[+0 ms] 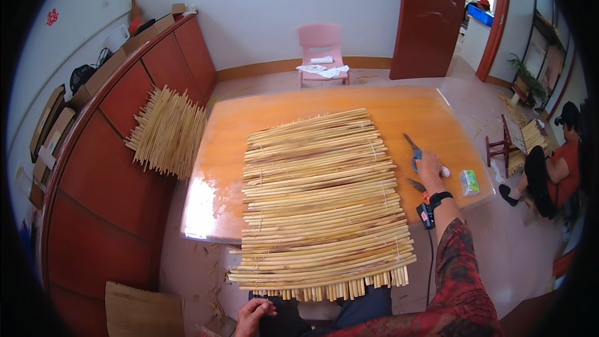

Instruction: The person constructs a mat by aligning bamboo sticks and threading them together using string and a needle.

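Note:
A mat of pale reed stalks (pixel 321 193), tied crosswise with thin thread, covers the middle of the table and overhangs its near edge above my lap. To its right, my right hand (pixel 428 170) reaches across the table with its fingers closed at the blue handle of a pair of scissors (pixel 412 146). Beside that hand lie a small white roll (pixel 444 171) and a pair of orange-handled shears (pixel 417 186), partly covered by my wrist. My left hand (pixel 253 316) is curled near the mat's lower left corner, fingertips together; anything between them is too small to make out.
A green and white packet (pixel 469 183) lies near the right edge of the orange table (pixel 224 143). More stalks (pixel 168 131) lean by the red cabinets (pixel 106 212). Behind the table stands a pink chair (pixel 321 43). Another person (pixel 555 165) sits at right, near a wooden stool (pixel 502 143).

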`<state>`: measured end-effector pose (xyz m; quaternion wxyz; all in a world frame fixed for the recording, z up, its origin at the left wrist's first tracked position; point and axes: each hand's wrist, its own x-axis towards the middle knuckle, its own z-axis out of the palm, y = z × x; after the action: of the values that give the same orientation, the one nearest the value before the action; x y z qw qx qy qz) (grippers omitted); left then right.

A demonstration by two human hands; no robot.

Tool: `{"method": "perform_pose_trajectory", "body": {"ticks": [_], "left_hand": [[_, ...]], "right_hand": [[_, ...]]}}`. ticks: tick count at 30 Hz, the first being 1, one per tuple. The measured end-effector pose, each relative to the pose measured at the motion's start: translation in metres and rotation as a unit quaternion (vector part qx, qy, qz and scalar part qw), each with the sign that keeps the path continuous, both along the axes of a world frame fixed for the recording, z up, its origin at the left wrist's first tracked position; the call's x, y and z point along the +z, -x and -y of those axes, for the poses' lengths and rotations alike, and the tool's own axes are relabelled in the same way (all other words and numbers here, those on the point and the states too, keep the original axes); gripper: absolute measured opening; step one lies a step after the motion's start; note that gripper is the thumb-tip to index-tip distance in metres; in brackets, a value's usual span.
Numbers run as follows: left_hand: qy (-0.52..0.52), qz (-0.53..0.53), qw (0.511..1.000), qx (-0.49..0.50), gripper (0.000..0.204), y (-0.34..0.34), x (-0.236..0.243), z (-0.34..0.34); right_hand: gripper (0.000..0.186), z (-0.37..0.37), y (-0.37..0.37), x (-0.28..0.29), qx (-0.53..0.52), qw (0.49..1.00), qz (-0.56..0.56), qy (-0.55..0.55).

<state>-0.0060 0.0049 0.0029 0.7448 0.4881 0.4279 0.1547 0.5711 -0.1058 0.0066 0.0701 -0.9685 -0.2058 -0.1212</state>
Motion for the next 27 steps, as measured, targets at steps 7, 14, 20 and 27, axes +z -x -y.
{"method": "perform_pose_trajectory", "body": {"ticks": [7, 14, 20, 27], "left_hand": [[-0.007, 0.016, 0.999, -0.032, 0.021, -0.001, 0.005, 0.002], [-0.075, 0.069, 0.982, -0.157, 0.021, -0.007, 0.013, 0.008], [-0.079, 0.158, 0.965, -0.196, 0.027, -0.029, 0.035, 0.024], [-0.014, 0.232, 0.936, -0.265, 0.042, -0.038, 0.054, 0.041]], "right_hand": [[0.027, 0.009, -0.005, -0.010, 0.035, 0.999, 0.004, 0.009], [0.017, 0.004, 0.122, 0.061, 0.240, 0.818, -0.341, -0.396], [0.022, 0.033, 0.325, 0.068, 0.392, 0.686, -0.567, -0.233], [0.023, 0.062, 0.400, 0.058, 0.365, 0.603, -0.633, -0.321]]}}
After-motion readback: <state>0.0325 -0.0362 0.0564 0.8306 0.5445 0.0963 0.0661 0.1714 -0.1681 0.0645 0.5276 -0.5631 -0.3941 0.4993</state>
